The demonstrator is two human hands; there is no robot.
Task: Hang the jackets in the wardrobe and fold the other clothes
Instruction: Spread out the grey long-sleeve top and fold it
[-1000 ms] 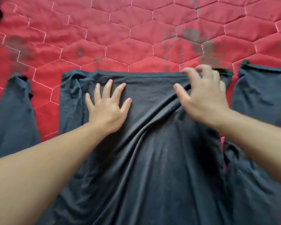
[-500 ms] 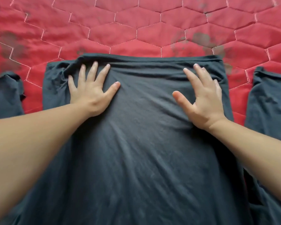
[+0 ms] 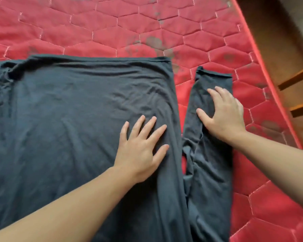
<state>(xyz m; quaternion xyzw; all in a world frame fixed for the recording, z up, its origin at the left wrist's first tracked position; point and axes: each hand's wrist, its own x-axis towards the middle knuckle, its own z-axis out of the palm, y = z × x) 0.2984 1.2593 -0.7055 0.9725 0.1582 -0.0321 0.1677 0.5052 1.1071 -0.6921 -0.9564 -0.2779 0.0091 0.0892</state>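
While both hands were pressing the garment's top half a second ago, the left hand (image 3: 140, 151) is now lying flat, fingers spread, at the dark shirt's (image 3: 73, 123) right side, and the right hand (image 3: 224, 116) is resting, fingers apart, on its sleeve (image 3: 208, 172), running lengthwise up the frame.

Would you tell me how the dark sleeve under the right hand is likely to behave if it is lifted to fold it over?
The sleeve will probably flop and drape, since it already lies creased. It looks thin, so likely light. The right hand rests flat on it; the cloth may bunch if pushed across the quilted mattress.

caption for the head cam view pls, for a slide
Left hand flat on dark shirt, right hand pressing its sleeve on a red quilted mattress.
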